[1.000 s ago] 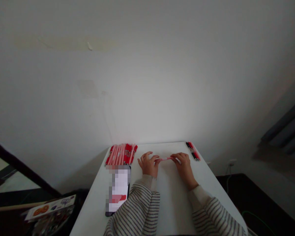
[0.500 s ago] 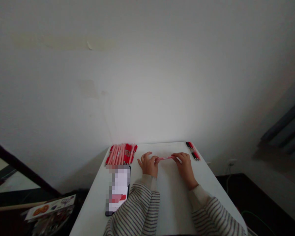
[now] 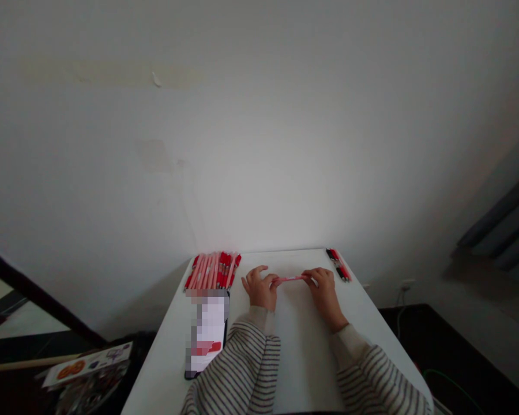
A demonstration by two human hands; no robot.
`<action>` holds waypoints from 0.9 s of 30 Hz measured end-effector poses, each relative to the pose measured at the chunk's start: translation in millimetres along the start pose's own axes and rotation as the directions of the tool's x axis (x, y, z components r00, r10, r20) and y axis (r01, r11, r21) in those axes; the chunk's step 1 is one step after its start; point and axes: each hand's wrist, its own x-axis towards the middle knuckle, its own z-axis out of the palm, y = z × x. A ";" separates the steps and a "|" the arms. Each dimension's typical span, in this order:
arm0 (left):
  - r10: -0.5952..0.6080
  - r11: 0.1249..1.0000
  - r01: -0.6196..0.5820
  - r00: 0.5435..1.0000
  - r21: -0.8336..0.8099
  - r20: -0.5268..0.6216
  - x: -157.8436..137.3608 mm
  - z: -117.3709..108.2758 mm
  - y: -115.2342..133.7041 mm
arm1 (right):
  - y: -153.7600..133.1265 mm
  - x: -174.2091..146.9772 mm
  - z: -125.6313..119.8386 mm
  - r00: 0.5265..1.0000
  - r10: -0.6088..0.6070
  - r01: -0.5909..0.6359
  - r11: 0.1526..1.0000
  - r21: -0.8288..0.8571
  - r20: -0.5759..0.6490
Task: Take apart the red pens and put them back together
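Between my two hands a pink pen is stretched level above the white table. My left hand pinches its left end between thumb and forefinger, the other fingers raised and spread. At the opposite end, my right hand grips the pen with thumb and fingertips. A row of several pink and red pens lies side by side at the table's back left. Near the back right corner rest a few black and red pens.
A phone with a blurred screen lies on the table left of my left forearm. Behind the table rises a pale wall. At lower left, a printed sheet sits over a dark container. A socket with a cable is on the right.
Hardly anything differs. Both hands hold the pink pen in the same place, with only a slight shift of the whole view.
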 end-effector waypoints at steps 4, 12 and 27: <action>0.011 1.000 -0.011 1.000 -0.005 -0.014 0.9 1.1 -2.3 | -1.1 -0.9 -0.4 1.000 0.010 -0.010 1.000 0.019 0.016; -0.008 0.999 0.007 1.000 0.052 0.016 -1.5 -1.0 3.9 | -11.1 0.3 -5.7 0.999 -0.033 0.032 0.998 0.061 0.013; -0.009 1.000 0.009 0.999 0.006 -0.032 0.3 2.3 0.4 | -7.8 -0.3 -4.3 0.999 -0.002 0.000 0.998 0.064 0.040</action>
